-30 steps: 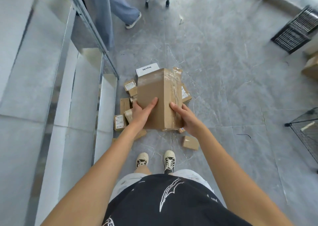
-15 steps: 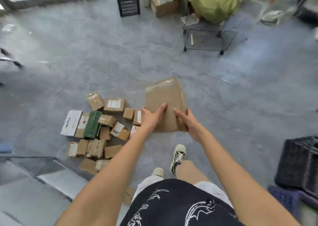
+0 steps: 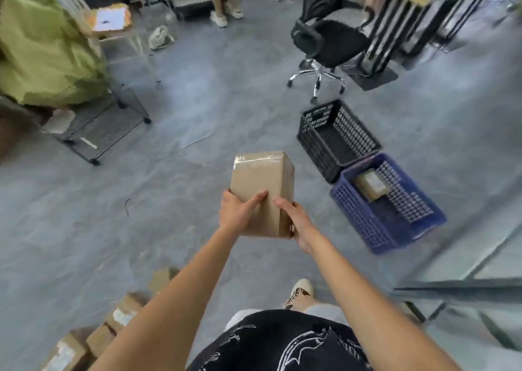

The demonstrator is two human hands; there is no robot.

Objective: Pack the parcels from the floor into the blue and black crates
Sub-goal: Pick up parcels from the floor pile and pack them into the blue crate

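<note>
I hold a tall brown cardboard parcel with taped top in front of me, above the grey floor. My left hand grips its near left side and my right hand grips its near right side. To the right on the floor stands a black crate, which looks empty. Touching it on the near side is a blue crate with one brown parcel inside. Several more parcels lie on the floor at the lower left, behind my left arm.
A black office chair stands beyond the crates. A low wire cart and a green bundle are at the left. Another person's legs show at the top. A glass panel with a dark frame is at the right.
I have turned to the right with the parcel still in both hands. The pile of parcels slid to the lower left, and the black and blue crates came fully into view.
</note>
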